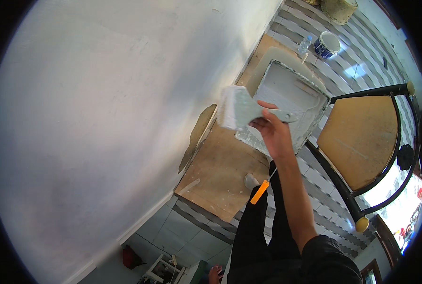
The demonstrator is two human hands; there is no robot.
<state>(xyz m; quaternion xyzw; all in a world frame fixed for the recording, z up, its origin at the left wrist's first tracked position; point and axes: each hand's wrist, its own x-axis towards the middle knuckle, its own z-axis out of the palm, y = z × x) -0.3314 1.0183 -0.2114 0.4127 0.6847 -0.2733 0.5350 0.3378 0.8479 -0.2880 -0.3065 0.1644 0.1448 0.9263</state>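
My right hand (273, 130) is closed around the pale grey-green handle of a wide paintbrush (249, 110). The brush's white-coated bristles point left, toward the white wall (102, 104). Beneath the hand and brush lies a paint tray (286, 87) smeared with white paint, partly hidden by them. A tool with an orange handle (259, 192) and thin metal rod shows at the tray's near end, by my legs; its head is hidden. At the lower edge, what look like fingers of my left hand (215, 274) show small and partly cut off; their grip is unclear.
A brown board (220, 165) covers the floor along the wall, where a bare brown patch (197, 137) shows. To the right stands a black-framed chair (357, 137). Farther back are a paint bucket (327, 45), a plastic bottle (304, 44) and a dirty larger bucket (339, 10).
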